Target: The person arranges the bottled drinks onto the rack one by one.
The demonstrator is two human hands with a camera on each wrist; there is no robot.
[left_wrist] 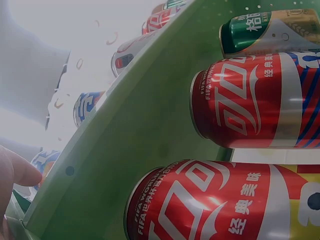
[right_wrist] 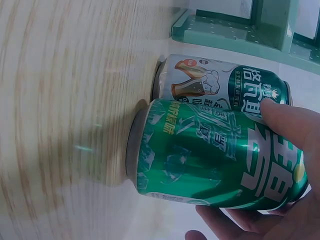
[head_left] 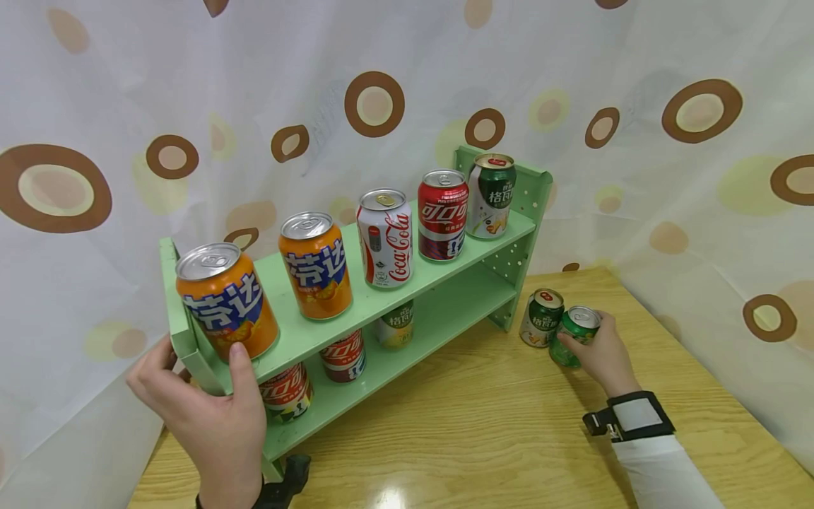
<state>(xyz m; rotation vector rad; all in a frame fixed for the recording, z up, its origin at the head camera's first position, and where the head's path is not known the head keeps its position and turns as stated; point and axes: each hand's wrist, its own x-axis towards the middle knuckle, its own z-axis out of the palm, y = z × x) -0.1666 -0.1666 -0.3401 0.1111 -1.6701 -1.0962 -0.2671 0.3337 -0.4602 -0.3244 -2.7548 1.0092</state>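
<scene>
My left hand (head_left: pixel 219 413) grips the left end of a green two-tier shelf (head_left: pixel 439 286), fingers around the side panel and thumb at the front edge. The thumb tip overlaps the base of an orange can (head_left: pixel 232 304) on the top tier. Over at the right, my right hand (head_left: pixel 604 357) holds a green soda can (right_wrist: pixel 210 155) between thumb and fingers, upright on the table. Close beside that can stands a green-and-white can (head_left: pixel 542 318) with a gold top, partly hidden behind it in the right wrist view.
Along the top tier stand another orange can (head_left: pixel 315 267), a white Coca-Cola can (head_left: pixel 385 240), a red cola can (head_left: pixel 442 215) and a green-and-white can (head_left: pixel 492 198). Two red cola cans (left_wrist: pixel 250 105) and another green-and-white can (head_left: pixel 396 326) occupy the lower tier. A patterned curtain (head_left: pixel 420 63) hangs behind.
</scene>
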